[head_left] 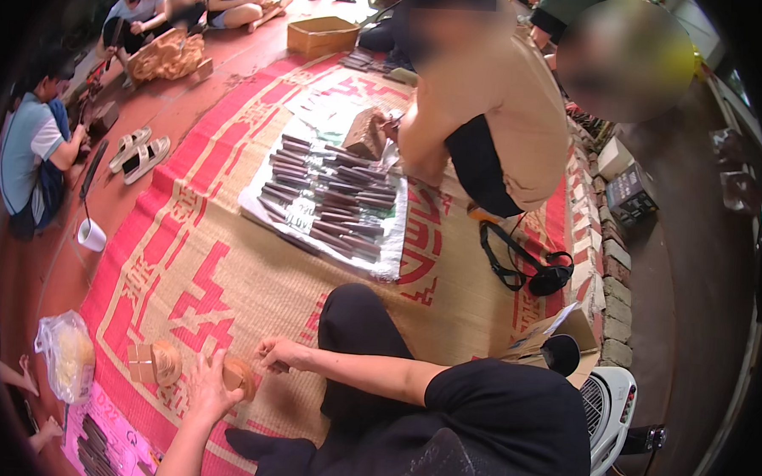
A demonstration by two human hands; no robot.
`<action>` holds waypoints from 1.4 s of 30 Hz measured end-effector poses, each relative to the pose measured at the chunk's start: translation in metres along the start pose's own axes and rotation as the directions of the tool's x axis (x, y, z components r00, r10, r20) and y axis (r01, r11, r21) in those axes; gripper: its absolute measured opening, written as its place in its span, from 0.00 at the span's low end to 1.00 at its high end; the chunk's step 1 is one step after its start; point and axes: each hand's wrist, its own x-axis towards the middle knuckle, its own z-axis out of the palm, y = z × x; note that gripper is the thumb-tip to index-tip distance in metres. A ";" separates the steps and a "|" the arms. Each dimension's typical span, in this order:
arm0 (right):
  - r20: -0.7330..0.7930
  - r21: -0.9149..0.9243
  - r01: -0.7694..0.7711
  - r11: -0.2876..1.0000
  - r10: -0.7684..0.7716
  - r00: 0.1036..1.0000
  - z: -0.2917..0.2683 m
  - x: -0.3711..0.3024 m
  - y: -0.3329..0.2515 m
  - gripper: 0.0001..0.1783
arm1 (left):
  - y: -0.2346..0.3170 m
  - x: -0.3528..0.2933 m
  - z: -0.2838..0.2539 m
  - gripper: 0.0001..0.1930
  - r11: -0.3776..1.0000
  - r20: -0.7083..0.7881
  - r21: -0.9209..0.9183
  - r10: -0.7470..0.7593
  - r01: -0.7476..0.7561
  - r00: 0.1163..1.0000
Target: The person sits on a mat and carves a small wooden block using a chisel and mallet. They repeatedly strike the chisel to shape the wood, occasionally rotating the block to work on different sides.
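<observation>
My left hand [209, 387] is around the near side of a small carved wooden block [241, 375], with the thumb and fingers against it. Just to the right, my right hand [279, 353] is closed, its fingers pressed together; what they hold, if anything, is too small to make out. A second carved wooden block [156, 363], pale orange-brown with a squared end and a rounded end, rests on the woven mat [251, 292] to the left of my left hand. My bent dark-trousered knee stands beside my right forearm.
Rows of dark-handled carving tools [327, 197] lie on a white sheet ahead. A person in beige [498, 98] crouches beyond it. Black strapped gear [549, 278] and a white fan [613, 410] are at the right; a plastic bag [65, 356] and pink sheet [104, 434] at the left.
</observation>
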 end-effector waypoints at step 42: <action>-0.197 -0.190 -0.090 0.978 0.052 0.979 -0.020 0.000 0.007 0.11 | -0.020 0.021 0.012 0.39 0.993 -0.290 -0.101 -0.085 0.058 0.953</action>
